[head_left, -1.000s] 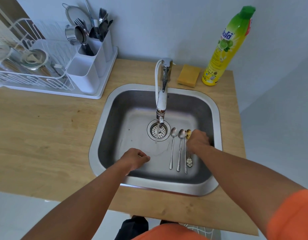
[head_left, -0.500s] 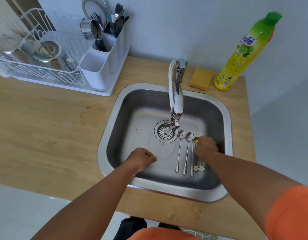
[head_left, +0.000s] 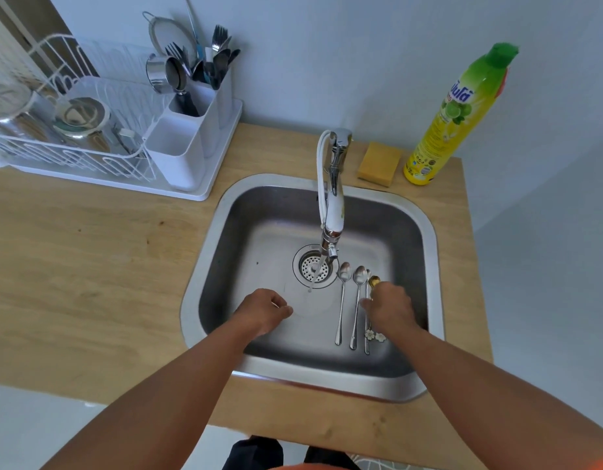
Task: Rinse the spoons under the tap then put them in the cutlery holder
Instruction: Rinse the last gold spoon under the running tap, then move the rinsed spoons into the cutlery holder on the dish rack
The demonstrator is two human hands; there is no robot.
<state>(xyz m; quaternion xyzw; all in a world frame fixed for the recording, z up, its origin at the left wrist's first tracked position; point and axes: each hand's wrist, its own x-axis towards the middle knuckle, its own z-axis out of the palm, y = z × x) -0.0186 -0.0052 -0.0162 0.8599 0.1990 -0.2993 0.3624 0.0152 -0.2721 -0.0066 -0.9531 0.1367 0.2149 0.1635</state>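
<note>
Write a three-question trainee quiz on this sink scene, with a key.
1. True or false: water runs from the tap.
2. Where do the spoons lie?
A. in the cutlery holder
B. on the sink floor, right of the drain
C. on the sponge
3. Fill in: the right hand is over the ____-bowled spoon.

Key: 1 true; 2 B; 3 gold. The left hand holds nothing.
</note>
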